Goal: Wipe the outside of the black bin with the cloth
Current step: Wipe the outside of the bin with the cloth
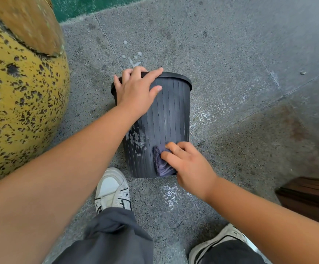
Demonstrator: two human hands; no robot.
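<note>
The ribbed black plastic bin (166, 119) lies tipped on the speckled grey floor (231, 54). The left hand (135, 90) grips its rim so it stays put. The right hand (189, 166) presses the crumpled purple cloth (161, 164) near the bottom to rub off soapy spots (136, 137).

Speckled grey floor (231, 54) bears the black bin (166, 115) and white splatter (134, 60).

Black ribbed plastic bin (166, 115), lying tipped on speckled floor, rim pointing away, pale splatter marks on lower side wall, dark purple cloth (161, 164) bunched flat against wall near base.
</note>
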